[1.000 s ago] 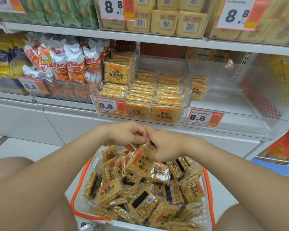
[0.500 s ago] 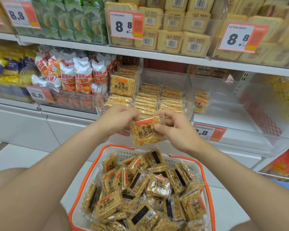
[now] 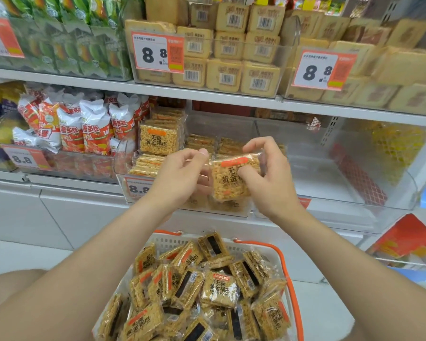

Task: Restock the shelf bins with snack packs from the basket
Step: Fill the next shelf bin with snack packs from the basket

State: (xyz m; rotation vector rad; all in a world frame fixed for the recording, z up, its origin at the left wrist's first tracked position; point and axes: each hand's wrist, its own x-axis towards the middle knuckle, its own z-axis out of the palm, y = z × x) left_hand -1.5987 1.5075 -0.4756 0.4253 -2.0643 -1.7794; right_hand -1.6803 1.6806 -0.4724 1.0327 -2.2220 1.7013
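Observation:
A square yellow snack pack [image 3: 228,179] with an orange label is held upright in front of the clear shelf bin [image 3: 244,124]. My right hand [image 3: 266,173] pinches its right side, thumb across the front. My left hand [image 3: 180,175] grips its left edge with curled fingers. The bin holds rows of the same packs [image 3: 158,141] on its left and middle. Below, a white basket with an orange rim [image 3: 290,279] is heaped with several more packs [image 3: 219,289].
A clear bin [image 3: 342,183] to the right of the stocked one holds almost nothing. Red-and-white snack bags [image 3: 71,126] fill the bin to the left. The upper shelf [image 3: 207,92] carries boxed biscuits and 8.8 price tags [image 3: 158,52]. Pale floor lies under the basket.
Both hands picked one pack out of the basket and raised it up and forward to the front of the bin. My view tilted upward.

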